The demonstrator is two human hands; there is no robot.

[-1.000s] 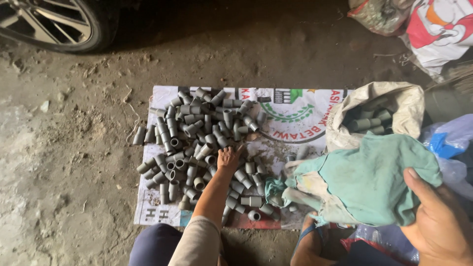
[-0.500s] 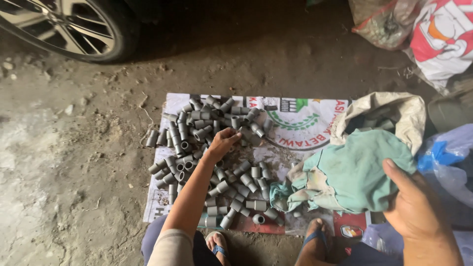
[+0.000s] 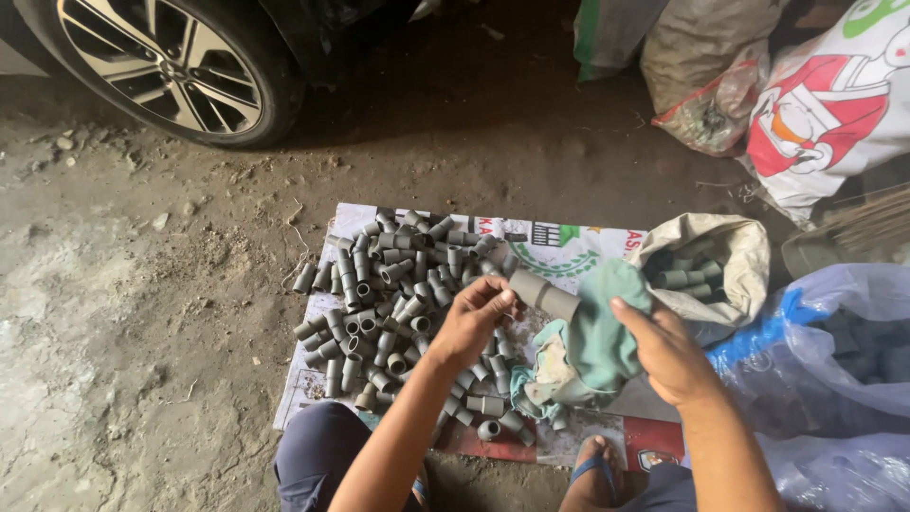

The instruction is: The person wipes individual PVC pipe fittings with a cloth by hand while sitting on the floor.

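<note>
My left hand (image 3: 474, 320) holds a short grey pipe fitting (image 3: 542, 292) by one end, lifted above the pile. My right hand (image 3: 668, 349) grips a green cloth (image 3: 592, 337) that drapes over the fitting's other end and hangs down toward the mat. Beneath both hands lies a heap of several grey pipe fittings (image 3: 389, 294) spread on a printed mat (image 3: 578, 251) on the dirt ground.
An open beige sack (image 3: 735, 261) with more fittings stands right of the mat. A blue and clear plastic bag (image 3: 834, 351) lies at the far right. A car wheel (image 3: 161, 66) is at top left, printed sacks (image 3: 834, 104) at top right. My sandalled foot (image 3: 597, 469) rests below the mat.
My left hand picked a fitting from the pile and raised it. My right hand brought the green cloth in from the right onto the fitting.
</note>
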